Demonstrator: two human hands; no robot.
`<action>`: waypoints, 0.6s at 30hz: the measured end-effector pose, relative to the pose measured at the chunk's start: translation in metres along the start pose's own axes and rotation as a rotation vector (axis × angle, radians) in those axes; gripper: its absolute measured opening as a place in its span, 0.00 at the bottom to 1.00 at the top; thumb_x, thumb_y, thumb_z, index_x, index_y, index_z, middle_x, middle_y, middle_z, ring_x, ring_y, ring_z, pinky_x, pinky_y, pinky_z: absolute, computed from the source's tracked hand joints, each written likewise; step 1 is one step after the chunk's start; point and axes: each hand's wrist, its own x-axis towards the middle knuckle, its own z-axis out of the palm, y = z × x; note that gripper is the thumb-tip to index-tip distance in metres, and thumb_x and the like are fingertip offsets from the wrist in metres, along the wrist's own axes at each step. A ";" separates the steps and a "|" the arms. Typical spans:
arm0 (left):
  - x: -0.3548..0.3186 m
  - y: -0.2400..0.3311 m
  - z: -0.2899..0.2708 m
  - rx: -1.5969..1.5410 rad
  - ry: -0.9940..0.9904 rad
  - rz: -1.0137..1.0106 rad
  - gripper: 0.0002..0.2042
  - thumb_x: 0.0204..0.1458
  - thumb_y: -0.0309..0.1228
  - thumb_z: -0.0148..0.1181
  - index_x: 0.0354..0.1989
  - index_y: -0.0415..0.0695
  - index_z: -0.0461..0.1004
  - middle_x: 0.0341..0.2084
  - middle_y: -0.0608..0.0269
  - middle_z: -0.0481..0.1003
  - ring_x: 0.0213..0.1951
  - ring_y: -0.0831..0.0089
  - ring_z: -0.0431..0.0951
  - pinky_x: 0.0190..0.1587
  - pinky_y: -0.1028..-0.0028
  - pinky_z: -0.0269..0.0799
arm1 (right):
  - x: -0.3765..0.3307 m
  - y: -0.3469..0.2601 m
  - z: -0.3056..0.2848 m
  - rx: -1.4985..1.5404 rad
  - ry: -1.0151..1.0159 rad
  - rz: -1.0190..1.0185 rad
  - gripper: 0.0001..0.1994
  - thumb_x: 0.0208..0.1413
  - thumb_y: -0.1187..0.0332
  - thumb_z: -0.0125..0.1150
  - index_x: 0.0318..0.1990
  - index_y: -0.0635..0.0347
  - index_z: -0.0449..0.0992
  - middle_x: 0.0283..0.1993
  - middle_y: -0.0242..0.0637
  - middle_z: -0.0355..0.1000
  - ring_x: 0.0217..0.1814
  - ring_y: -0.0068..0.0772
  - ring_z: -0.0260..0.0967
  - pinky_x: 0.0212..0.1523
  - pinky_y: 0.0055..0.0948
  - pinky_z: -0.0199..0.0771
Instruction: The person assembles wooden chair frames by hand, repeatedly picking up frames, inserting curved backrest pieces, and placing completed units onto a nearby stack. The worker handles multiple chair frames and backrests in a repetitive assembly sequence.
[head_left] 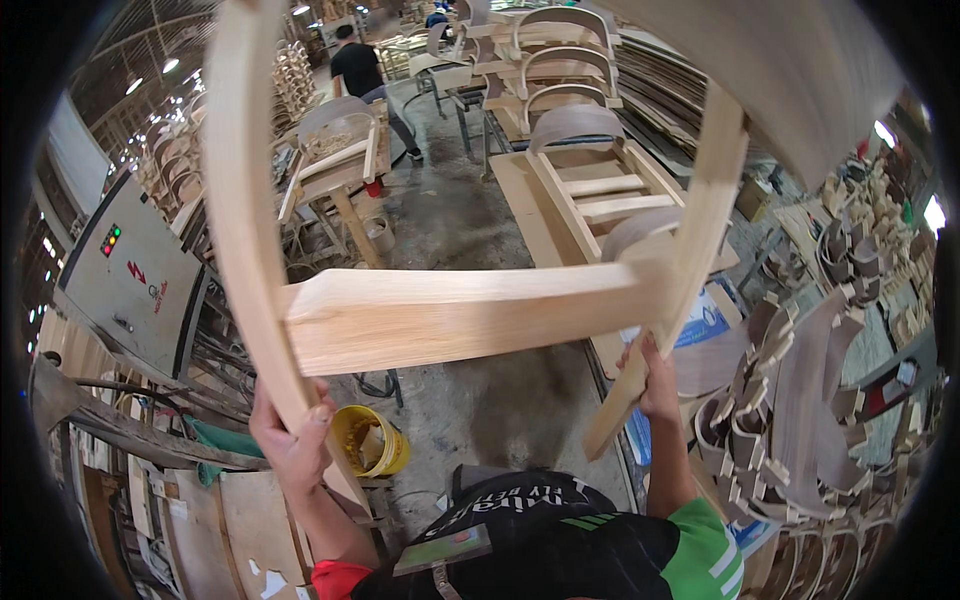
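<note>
A pale wooden chair frame [470,320] is held up in front of my chest, its two long legs joined by a wide crosspiece. My left hand [295,435] is wrapped round the lower part of the left leg, just below the joint. On the other side, my right hand [652,378] grips the right leg under the crosspiece. A curved grey-brown panel [800,70] at the upper right looks joined to the top of the frame; the join is partly cut off by the picture's edge.
Left stand a grey control cabinet [135,270] and a yellow bucket [370,442] with wood scraps. Another chair frame [600,190] lies on a bench to the right, near stacks of curved wooden parts [790,400]. A person in dark clothes [357,70] is farther back beside a workbench.
</note>
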 end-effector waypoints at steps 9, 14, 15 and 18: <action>0.109 -0.067 0.066 0.041 -0.288 -0.072 0.37 0.46 0.29 0.76 0.67 0.34 0.69 0.41 0.64 0.79 0.40 0.81 0.76 0.44 0.77 0.73 | 0.042 0.050 -0.018 0.093 0.210 0.092 0.15 0.68 0.54 0.60 0.46 0.58 0.71 0.30 0.35 0.70 0.31 0.31 0.72 0.34 0.34 0.78; 0.180 -0.119 0.089 0.009 -0.354 -0.079 0.38 0.46 0.31 0.77 0.67 0.34 0.69 0.45 0.63 0.79 0.44 0.79 0.76 0.49 0.75 0.73 | 0.093 0.073 0.015 0.070 0.313 0.118 0.20 0.66 0.47 0.62 0.45 0.56 0.72 0.31 0.35 0.71 0.32 0.33 0.72 0.36 0.34 0.77; 0.197 -0.135 0.092 0.008 -0.374 -0.077 0.38 0.47 0.33 0.79 0.67 0.34 0.69 0.46 0.59 0.80 0.46 0.76 0.78 0.52 0.73 0.73 | 0.106 0.079 0.022 0.063 0.315 0.087 0.20 0.66 0.46 0.62 0.44 0.56 0.72 0.31 0.35 0.72 0.32 0.33 0.72 0.37 0.34 0.77; 0.256 -0.165 0.104 0.041 -0.398 0.020 0.38 0.47 0.37 0.80 0.66 0.36 0.70 0.47 0.56 0.82 0.48 0.74 0.79 0.53 0.70 0.74 | 0.148 0.094 0.050 0.080 0.385 0.081 0.21 0.66 0.46 0.63 0.43 0.56 0.73 0.31 0.35 0.72 0.31 0.34 0.73 0.37 0.34 0.77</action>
